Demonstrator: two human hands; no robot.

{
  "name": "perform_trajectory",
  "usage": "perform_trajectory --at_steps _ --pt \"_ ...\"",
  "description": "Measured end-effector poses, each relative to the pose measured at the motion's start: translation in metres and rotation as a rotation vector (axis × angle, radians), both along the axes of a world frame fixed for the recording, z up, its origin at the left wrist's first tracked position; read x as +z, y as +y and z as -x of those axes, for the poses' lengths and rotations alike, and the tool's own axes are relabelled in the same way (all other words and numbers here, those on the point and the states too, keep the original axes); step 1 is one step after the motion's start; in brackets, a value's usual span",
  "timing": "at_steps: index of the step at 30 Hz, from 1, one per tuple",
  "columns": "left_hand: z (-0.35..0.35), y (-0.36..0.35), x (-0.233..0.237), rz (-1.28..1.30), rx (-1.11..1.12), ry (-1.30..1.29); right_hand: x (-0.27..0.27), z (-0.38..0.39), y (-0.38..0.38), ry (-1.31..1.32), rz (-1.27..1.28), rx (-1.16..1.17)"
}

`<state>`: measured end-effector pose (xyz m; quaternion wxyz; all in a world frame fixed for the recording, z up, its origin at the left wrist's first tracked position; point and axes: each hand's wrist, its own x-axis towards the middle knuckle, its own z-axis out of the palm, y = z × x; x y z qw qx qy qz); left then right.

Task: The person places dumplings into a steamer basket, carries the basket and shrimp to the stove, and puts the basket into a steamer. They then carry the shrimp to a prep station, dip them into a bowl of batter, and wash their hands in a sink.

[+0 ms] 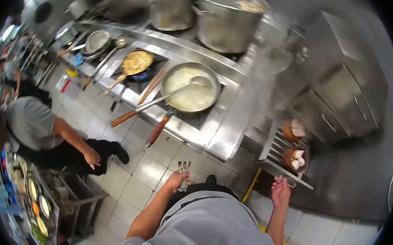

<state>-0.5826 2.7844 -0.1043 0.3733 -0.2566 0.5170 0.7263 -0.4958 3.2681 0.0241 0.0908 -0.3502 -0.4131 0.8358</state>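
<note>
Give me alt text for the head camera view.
In a commercial kitchen, a person's left hand holds slim pale pieces with dark tips; the right hand is by a slatted rack with two brown bowls of white pieces. Ahead, a ladle rests in a pan of pale liquid on a stove; a co-worker stands left.

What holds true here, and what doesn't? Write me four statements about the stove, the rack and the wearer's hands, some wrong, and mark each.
1. The ladle rests in the pan of pale liquid. True.
2. The right hand holds the small grey bundle. False: it is in the left hand's grip.
3. Two brown bowls stand on the slatted rack. True.
4. The smaller pan stands on the floor. False: it is on the stove.
</note>
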Motion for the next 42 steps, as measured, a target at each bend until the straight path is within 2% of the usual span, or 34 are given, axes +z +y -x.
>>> perform_trajectory --at_steps 6,8,10,14,18,22,24,26,28,29,30,32,33,35,37,39,40,42 --pt "-0.039 -0.033 0.014 -0.018 0.333 0.032 -0.039 0.107 0.091 0.078 -0.070 0.131" --pt "-0.058 -0.041 0.023 0.004 0.471 0.061 -0.033 0.141 0.107 -0.011 -0.134 0.177" --pt "-0.077 -0.047 0.033 -0.076 0.588 0.022 -0.047 0.168 0.128 0.091 -0.181 0.223" --pt "-0.122 -0.039 0.062 -0.114 0.844 0.105 -0.086 0.229 0.200 0.126 -0.225 0.444" --pt "-0.170 -0.026 0.078 -0.241 1.063 0.157 -0.057 0.224 0.205 0.309 -0.086 0.596" --pt "-0.206 -0.020 0.082 -0.346 1.189 0.204 -0.027 0.210 0.162 0.156 -0.167 0.447" --pt "-0.216 -0.022 0.094 -0.345 1.211 0.236 0.007 0.193 0.118 0.127 -0.191 0.419" --pt "-0.224 -0.029 0.109 -0.342 1.247 0.281 0.046 0.183 0.051 0.188 -0.113 0.804" --pt "-0.232 -0.038 0.121 -0.356 1.327 0.378 -0.015 0.216 0.004 0.216 0.583 1.456" --pt "-0.236 -0.042 0.129 -0.359 1.358 0.451 0.028 0.180 -0.076 -0.052 0.327 1.299" --pt "-0.239 -0.048 0.137 -0.360 1.375 0.461 0.020 0.172 -0.132 -0.049 0.394 1.467" --pt "-0.248 -0.058 0.163 -0.365 1.427 0.543 0.060 0.122 -0.266 0.249 0.143 1.870" --pt "-0.252 -0.065 0.171 -0.360 1.445 0.553 0.068 0.101 -0.321 0.216 0.064 1.992" --pt "-0.260 -0.080 0.186 -0.313 1.471 0.663 0.074 0.053 -0.418 0.435 -0.162 2.183" --pt "-0.270 -0.098 0.192 -0.232 1.513 0.715 0.065 0.011 -0.492 0.422 -0.103 2.250" --pt "-0.288 -0.114 0.211 -0.057 1.575 0.753 0.064 -0.030 -0.541 0.473 -0.073 2.283" --pt "-0.299 -0.123 0.210 -0.028 1.620 0.774 0.065 -0.051 -0.566 0.500 -0.040 2.296" --pt "-0.324 -0.139 0.208 0.186 1.670 0.783 0.063 -0.087 -0.602 0.493 -0.015 2.358"
